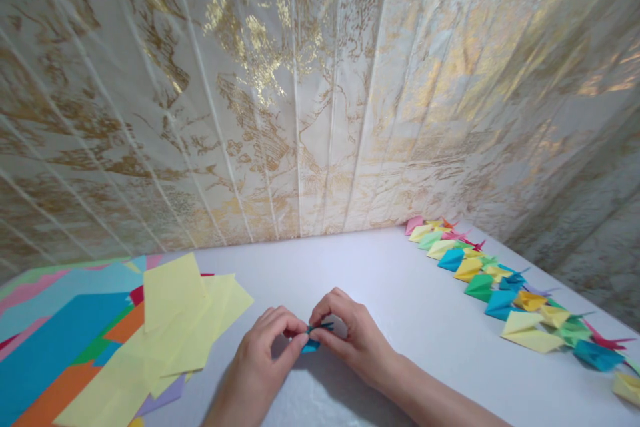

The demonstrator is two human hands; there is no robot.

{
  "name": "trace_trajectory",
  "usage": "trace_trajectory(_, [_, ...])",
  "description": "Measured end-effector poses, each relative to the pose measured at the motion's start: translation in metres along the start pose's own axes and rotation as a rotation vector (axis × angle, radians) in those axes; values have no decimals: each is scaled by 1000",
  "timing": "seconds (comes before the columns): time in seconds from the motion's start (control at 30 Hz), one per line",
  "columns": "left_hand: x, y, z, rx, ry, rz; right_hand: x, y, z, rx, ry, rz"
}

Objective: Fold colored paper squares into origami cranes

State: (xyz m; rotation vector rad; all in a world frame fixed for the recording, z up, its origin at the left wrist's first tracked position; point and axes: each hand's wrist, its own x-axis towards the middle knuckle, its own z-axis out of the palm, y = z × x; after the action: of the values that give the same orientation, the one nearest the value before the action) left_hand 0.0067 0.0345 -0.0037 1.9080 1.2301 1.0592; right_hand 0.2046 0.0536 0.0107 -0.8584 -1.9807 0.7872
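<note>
Between my two hands, just above the white table, is a small blue folded-paper piece (pixel 311 346), like the folded cranes at the right. My left hand (pixel 270 354) pinches its left side between thumb and forefinger. With thumb and index finger, my right hand (pixel 353 340) grips the upper right part, where thin pointed ends (pixel 327 326) stick out. The fingertips hide much of the folds. Both wrists rest low over the table, close together at the front middle.
Yellow paper sheets (pixel 173 294) lie loosely over larger coloured sheets, among them a blue one (pixel 70 340), at the left. Rows of folded paper cranes (pixel 530 332) in several colours line the right side. A gold-patterned curtain (pixel 300 114) hangs behind the white table (pixel 400 294).
</note>
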Motion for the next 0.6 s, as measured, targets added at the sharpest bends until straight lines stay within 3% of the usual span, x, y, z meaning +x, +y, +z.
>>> trace_trajectory(0.17, [0, 3, -3, 49, 35, 26, 3, 4, -4, -73, -12, -75])
trace_trajectory(0.6, [0, 4, -10, 250, 34, 245, 4, 2, -5, 44, -13, -45])
